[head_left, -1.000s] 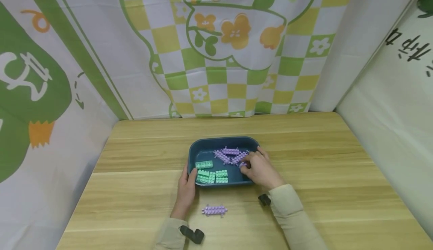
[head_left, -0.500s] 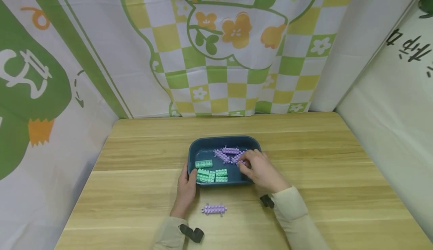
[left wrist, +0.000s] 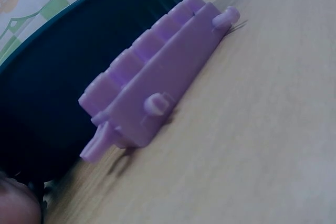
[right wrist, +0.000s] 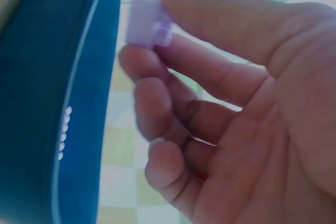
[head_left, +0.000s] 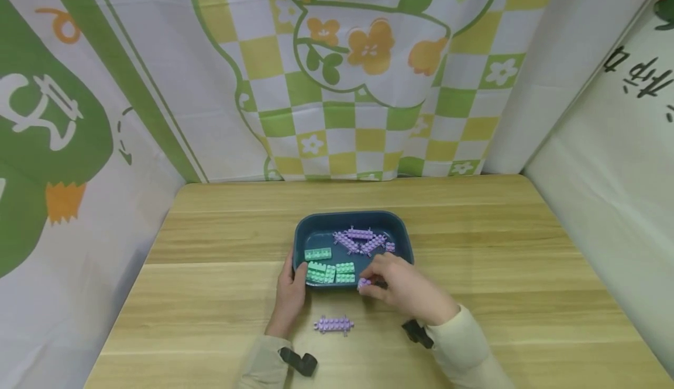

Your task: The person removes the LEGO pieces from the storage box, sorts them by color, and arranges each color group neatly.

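- Right hand (head_left: 408, 286) pinches a small purple brick (head_left: 364, 284) beside the blue tray (head_left: 322, 227), near 5 o'clock.
- Left hand (head_left: 290, 293) grips the tray at 8 o'clock.
- Long purple piece (head_left: 334, 324) lies on the table (head_left: 221, 295), 6 o'clock from the tray.

I get soft light on the bench (head_left: 226, 237), paler toward near edge; left-wrist view dim, right-wrist view hazy, washed out.

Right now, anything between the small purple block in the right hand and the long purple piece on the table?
Possibly the tray's near rim: in the head view the small purple block overlaps it, so full clearance can't be told. Past that, only tabletop shows before the long purple piece.
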`<state>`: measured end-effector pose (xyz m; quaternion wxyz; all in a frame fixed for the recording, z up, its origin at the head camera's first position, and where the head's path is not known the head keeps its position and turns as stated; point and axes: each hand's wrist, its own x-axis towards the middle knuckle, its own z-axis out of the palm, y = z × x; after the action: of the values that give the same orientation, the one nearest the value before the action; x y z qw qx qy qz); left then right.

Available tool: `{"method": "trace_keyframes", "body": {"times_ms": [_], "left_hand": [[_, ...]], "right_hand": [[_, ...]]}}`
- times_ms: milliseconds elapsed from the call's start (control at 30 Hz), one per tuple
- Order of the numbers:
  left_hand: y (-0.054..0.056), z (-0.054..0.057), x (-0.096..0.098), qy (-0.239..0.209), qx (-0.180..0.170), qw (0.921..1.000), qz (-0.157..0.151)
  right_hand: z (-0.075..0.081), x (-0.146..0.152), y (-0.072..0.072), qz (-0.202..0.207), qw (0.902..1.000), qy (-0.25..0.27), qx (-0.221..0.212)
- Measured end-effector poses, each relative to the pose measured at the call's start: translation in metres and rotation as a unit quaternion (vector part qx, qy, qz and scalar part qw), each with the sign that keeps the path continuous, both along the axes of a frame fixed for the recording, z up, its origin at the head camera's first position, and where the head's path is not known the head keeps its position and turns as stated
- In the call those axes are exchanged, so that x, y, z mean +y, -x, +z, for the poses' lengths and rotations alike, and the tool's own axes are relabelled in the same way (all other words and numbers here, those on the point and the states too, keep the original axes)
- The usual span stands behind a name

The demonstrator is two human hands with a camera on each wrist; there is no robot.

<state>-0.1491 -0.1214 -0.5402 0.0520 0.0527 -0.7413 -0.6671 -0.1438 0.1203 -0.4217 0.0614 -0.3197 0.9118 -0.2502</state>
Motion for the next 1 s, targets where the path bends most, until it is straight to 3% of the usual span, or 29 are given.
{"method": "trace_keyframes", "body": {"times_ms": [433, 700, 1000], "left_hand": [[-0.002, -0.002, 0.001, 0.004, 0.002, 1.0000, 0.007], [0.001, -0.002, -0.001, 0.007, 0.008, 0.9999, 0.008], [0.001, -0.002, -0.001, 0.005, 0.010, 0.9999, 0.007]], "right_hand": [[0.000, -0.016, -0.020, 0.000, 0.9990, -0.042, 0.018], [-0.006, -0.022, -0.023, -0.018, 0.9960, -0.079, 0.038], [-0.011, -0.027, -0.025, -0.006, 0.9923, -0.118, 0.035]]}}
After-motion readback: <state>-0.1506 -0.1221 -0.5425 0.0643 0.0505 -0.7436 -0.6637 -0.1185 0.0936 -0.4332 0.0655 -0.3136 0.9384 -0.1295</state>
